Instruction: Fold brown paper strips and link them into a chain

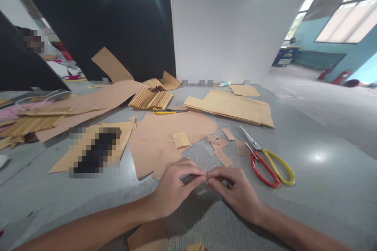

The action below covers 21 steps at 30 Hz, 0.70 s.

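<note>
My left hand [179,182] and my right hand [235,186] meet fingertip to fingertip above the grey table. Both are closed in a pinch on a small piece of brown paper [209,177], mostly covered by my fingers. Just beyond them lie small cut paper pieces [223,157] and a yellowish paper square [181,140]. The square rests on a large brown paper sheet [156,129]. To the right of my right hand lie scissors [263,160] with one red and one yellow handle, their blades slightly apart.
A yellow-and-black utility knife [169,111] lies near pleated paper stacks [151,98]. Folded brown paper [232,108] is at back right. A pixelated dark item [98,151] lies on paper at left. Black and white panels [218,27] stand behind. A person [51,49] is at far left.
</note>
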Each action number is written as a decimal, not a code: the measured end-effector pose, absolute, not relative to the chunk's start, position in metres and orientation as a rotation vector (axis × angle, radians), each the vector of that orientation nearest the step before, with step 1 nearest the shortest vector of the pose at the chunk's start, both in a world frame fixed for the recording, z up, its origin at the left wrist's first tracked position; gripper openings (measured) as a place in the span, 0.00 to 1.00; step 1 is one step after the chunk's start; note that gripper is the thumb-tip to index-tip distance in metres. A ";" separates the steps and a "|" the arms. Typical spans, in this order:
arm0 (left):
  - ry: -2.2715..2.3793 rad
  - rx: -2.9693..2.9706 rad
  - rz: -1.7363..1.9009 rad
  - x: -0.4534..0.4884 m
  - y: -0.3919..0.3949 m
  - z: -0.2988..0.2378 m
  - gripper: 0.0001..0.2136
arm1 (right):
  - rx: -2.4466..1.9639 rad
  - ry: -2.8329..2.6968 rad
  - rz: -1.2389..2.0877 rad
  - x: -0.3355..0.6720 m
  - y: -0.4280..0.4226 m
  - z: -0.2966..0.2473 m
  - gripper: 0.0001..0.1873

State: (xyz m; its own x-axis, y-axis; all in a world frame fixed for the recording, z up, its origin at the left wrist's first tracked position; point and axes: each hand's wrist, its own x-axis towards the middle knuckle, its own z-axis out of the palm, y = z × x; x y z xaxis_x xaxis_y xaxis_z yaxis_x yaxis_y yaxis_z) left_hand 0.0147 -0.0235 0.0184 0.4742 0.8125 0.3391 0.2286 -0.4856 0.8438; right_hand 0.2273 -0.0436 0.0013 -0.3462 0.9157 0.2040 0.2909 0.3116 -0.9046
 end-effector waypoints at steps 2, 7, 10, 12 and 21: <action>0.913 1.898 0.982 0.015 -0.023 0.020 0.07 | -1.104 -1.719 1.113 0.227 -0.044 0.000 0.06; 1.105 1.716 0.965 0.016 -0.019 0.018 0.10 | -1.205 -1.434 1.295 0.226 -0.040 -0.005 0.11; 1.133 1.654 0.848 0.018 -0.017 0.015 0.11 | -1.310 -1.465 1.248 0.226 -0.038 -0.006 0.12; 1.115 1.687 0.760 0.020 -0.017 0.014 0.12 | -1.334 -1.534 1.204 0.226 -0.037 -0.004 0.11; 1.171 2.019 0.796 0.021 -0.012 0.010 0.07 | -1.403 -1.746 0.917 0.228 -0.036 0.002 0.11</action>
State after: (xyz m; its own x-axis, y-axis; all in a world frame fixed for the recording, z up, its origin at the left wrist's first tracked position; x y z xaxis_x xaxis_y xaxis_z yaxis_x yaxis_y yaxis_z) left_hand 0.0213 -0.0120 0.0103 0.4129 0.8940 0.1738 0.4901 -0.3790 0.7850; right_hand 0.2276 -0.0363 0.0017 -0.1625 0.9824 0.0921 0.4816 0.1604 -0.8616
